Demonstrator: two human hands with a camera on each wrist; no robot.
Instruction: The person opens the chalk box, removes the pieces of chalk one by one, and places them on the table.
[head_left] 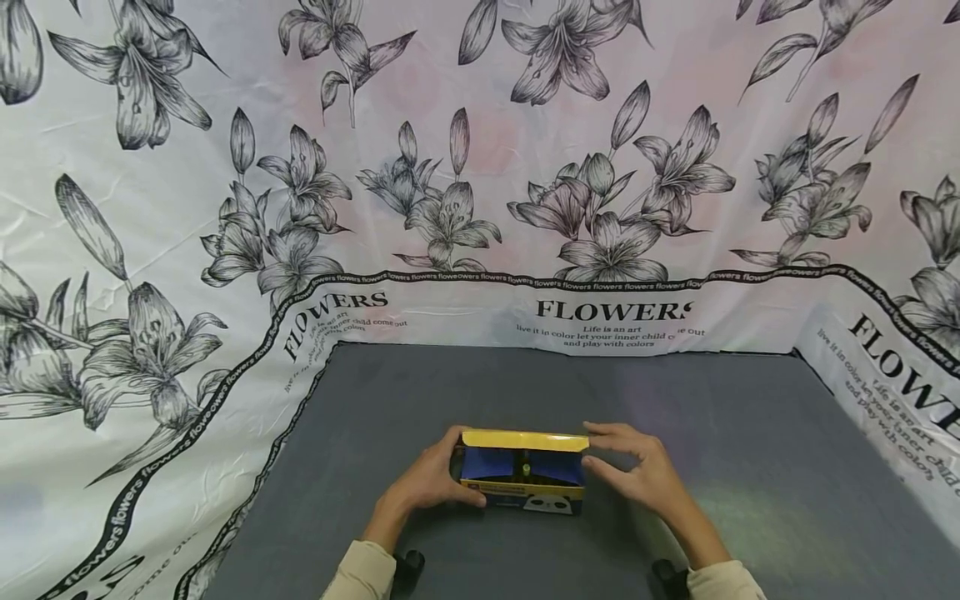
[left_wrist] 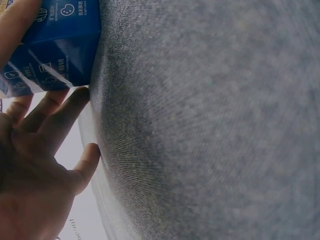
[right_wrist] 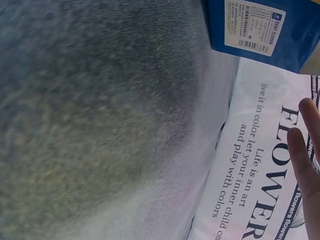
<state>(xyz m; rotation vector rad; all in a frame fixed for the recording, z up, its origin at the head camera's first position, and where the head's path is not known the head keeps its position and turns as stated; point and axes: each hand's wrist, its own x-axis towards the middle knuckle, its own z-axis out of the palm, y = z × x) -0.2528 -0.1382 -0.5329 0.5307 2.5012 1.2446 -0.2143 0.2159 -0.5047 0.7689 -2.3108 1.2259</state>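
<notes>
A blue and yellow cardboard box [head_left: 555, 503] with a panda face on its front sits on the grey table. Its top is open, with a yellow flap [head_left: 525, 440] raised along the far edge. Inside is dark blue, with a small yellowish bit I cannot make out. My left hand [head_left: 433, 475] holds the box's left end, thumb at the front; in the left wrist view fingers lie against the blue end [left_wrist: 60, 60]. My right hand [head_left: 637, 467] is by the right end, fingers extended; the right wrist view shows its fingers [right_wrist: 299, 155] apart from the box's labelled side [right_wrist: 290, 45].
The grey tabletop [head_left: 420, 383] stretches around the box. Behind and beside it hangs a white sheet [head_left: 450, 317] printed with lilies and the word FLOWERS. Dark straps [head_left: 408, 567] show near both wrists.
</notes>
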